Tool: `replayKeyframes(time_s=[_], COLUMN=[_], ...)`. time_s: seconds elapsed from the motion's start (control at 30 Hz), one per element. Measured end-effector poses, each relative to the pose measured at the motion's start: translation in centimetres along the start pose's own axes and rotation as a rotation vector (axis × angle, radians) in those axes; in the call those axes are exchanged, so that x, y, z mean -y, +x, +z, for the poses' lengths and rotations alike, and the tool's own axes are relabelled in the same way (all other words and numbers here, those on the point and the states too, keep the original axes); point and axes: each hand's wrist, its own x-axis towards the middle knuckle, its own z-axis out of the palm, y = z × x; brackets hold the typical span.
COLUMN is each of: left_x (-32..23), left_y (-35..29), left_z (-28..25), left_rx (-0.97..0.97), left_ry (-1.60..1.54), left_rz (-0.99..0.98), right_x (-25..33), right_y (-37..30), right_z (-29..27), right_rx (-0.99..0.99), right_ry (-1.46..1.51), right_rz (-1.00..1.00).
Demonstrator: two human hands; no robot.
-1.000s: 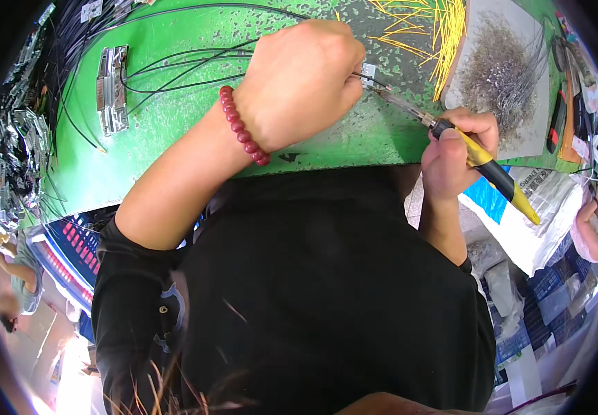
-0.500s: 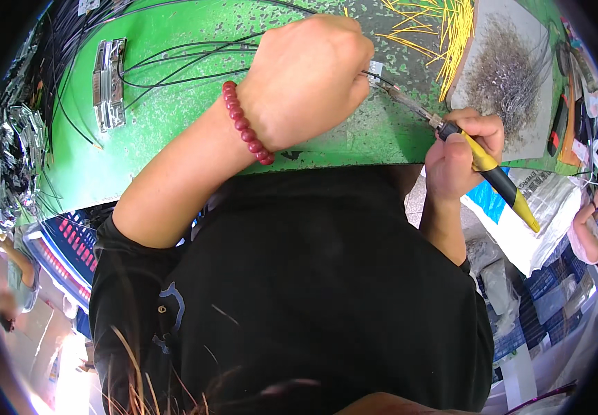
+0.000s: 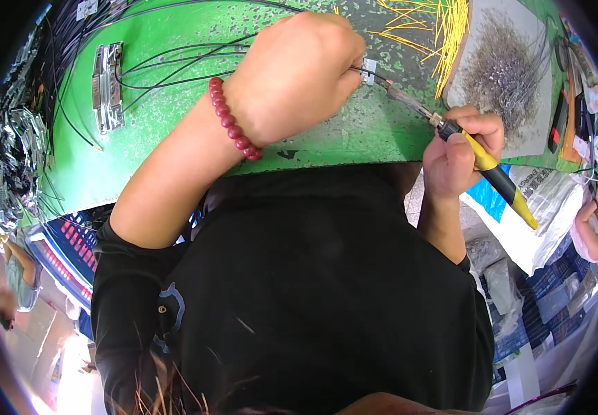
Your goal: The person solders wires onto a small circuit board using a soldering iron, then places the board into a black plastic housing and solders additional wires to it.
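Observation:
My left hand (image 3: 299, 72) is closed around a black cable (image 3: 374, 74), whose end sticks out past the fingers. Beside that end lies a small pale piece (image 3: 369, 67), partly covered by my fingers. In my right hand (image 3: 459, 159) is a soldering iron (image 3: 501, 181) with a yellow and black handle. Its tip points up and left and meets or nearly meets the cable end; which, I cannot tell. Several black cables (image 3: 174, 57) run from under my left hand to a stack of shiny metal strips (image 3: 108, 87) on the green worktop (image 3: 174, 124).
Yellow wires (image 3: 454, 48) lie at the far right, next to a grey board (image 3: 530, 142) bearing a heap of fine wire scraps (image 3: 503, 76). Shiny metal parts (image 3: 8, 152) crowd the left edge. A blue basket (image 3: 71, 242) stands below. Other people are at both sides.
My left hand has shifted slightly left with the cable. The soldering iron's tip has followed a little up and left, while my right hand has barely moved.

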Motion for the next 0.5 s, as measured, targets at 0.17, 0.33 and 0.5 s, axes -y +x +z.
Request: replayKeyframes(time_s=[0.17,0.33,0.5], left_x=[-0.43,-0.43,-0.40], left_y=[-0.07,-0.13,-0.23], left_z=[0.15,0.38,0.38], left_rx=[-0.020,-0.023,-0.028], left_ry=[0.046,0.058,0.064], left_rz=[-0.030,-0.037,-0.042], right_x=[0.02,0.12,0.23], right_y=[-0.07,-0.10,0.01], right_z=[-0.12,0.14,0.52], right_rx=[0.013,0.016,0.035], right_ry=[-0.008,-0.009,-0.005], right_rz=[-0.005,0.017,0.019])
